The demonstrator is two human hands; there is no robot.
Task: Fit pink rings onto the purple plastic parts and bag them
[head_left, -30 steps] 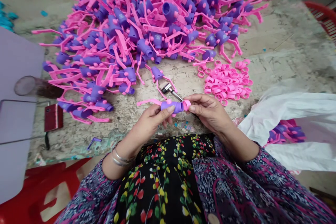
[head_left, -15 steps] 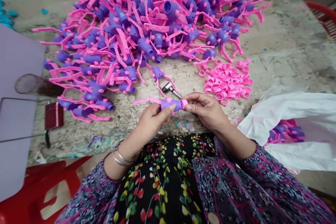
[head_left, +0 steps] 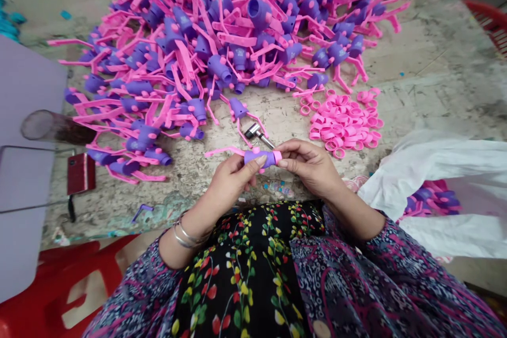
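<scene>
My left hand [head_left: 233,177] is closed round a purple piece [head_left: 254,158] with pink arms that point left. A pink ring [head_left: 277,157] sits at the right end of the piece, pinched between the thumb and fingers of my right hand [head_left: 311,166]. Just beyond my hands lies a metal tool [head_left: 259,134] with a black part, beside a loose purple and pink piece [head_left: 237,109]. A heap of pink rings [head_left: 344,121] is on the table to the right. Behind, a large pile of purple and pink pieces [head_left: 222,37] spreads across the table.
At the left are a glass [head_left: 55,127], a dark red box [head_left: 81,173] and a pale purple panel [head_left: 24,90]. A white bag [head_left: 435,158] holding more pieces lies at the right. A red basket [head_left: 487,24] stands at the upper right, a red chair [head_left: 24,306] at the lower left.
The purple piece has shifted very slightly right, and the pink ring sits a little closer on its end. Both hands keep their hold.
</scene>
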